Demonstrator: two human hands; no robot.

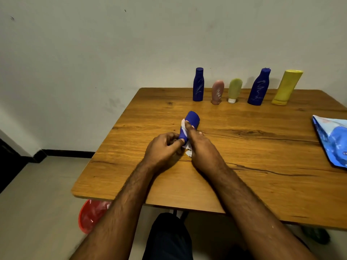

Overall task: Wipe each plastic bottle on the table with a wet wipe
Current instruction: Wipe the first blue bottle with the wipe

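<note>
A dark blue plastic bottle is held tilted over the wooden table, its base pointing away from me. My left hand grips its near end. My right hand holds a white wet wipe against the bottle's side, thumb on top. Along the table's far edge stand a blue bottle, a pink tube, a light green tube, a second blue bottle and a yellow bottle.
A blue wet-wipe pack lies at the table's right edge. A red bin sits on the floor under the table's near left corner. A plain wall stands just behind the table.
</note>
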